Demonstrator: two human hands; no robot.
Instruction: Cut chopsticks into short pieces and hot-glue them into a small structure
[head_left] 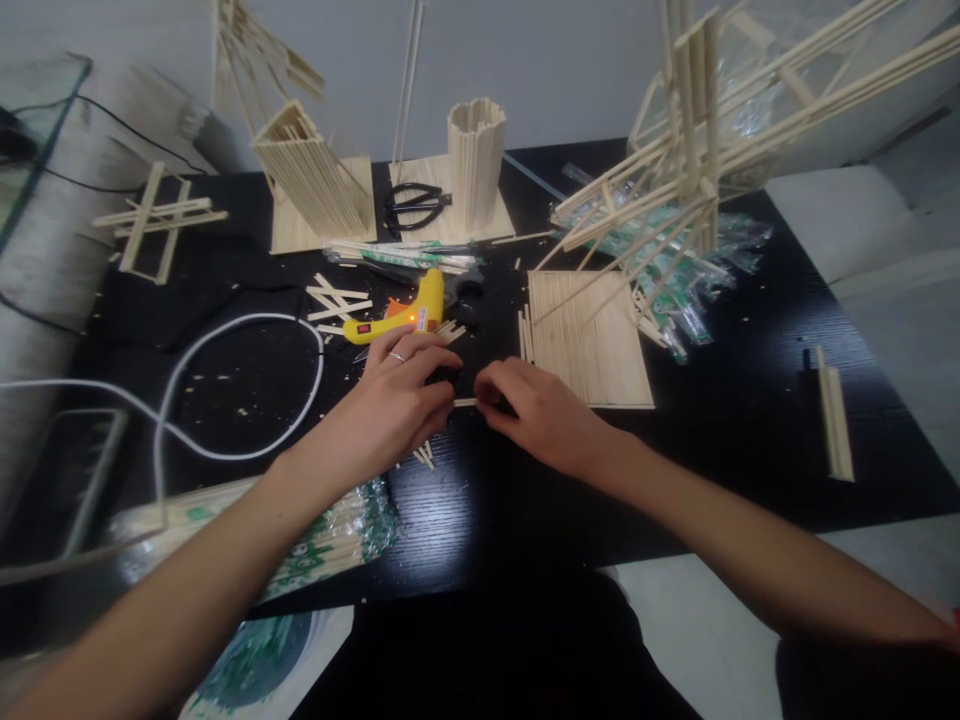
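My left hand [401, 385] and my right hand [529, 405] meet at the middle of the black table [750, 420]. Between them they pinch a short thin wooden stick [465, 402], each hand closed on one end. A ring shows on a left finger. Just behind the left hand lies a yellow hot glue gun [401, 315] with a lit red switch. A flat square panel of glued sticks [589, 340] lies right of my right hand. A few loose sticks [424, 456] lie under the left wrist.
A white cable [225, 400] loops at left. Packets of sticks [330, 535] sit at the front edge. At the back stand a stick cylinder [476, 160], a slanted stick box [311, 180] and black scissors [412, 205]. A large stick frame [690, 150] rises at right.
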